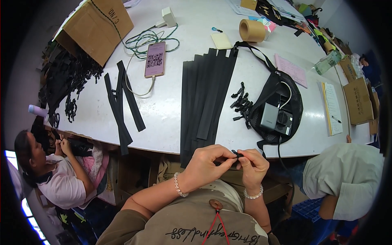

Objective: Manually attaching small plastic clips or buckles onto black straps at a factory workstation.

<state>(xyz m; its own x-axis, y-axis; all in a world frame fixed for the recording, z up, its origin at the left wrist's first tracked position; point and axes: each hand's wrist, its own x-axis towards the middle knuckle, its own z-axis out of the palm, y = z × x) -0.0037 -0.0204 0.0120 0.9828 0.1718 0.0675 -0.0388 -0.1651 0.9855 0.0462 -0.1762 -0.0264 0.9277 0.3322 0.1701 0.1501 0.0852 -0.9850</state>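
Far left, cardboard box, dark print on its side. Phone on the white tabletop, screen showing a square code. Middle, overlapping black strips. At the near edge, left hand and right hand, fingertips pinched together on a small black piece. Beyond, black fittings, heaped. Right, pink sheet, notebook, writing too small for me; then printed carton.

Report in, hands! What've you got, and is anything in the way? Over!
Left hand and right hand: both pinching small black piece. Piece partly hidden in the grip. Black strips overhang table near left hand, not covering piece.
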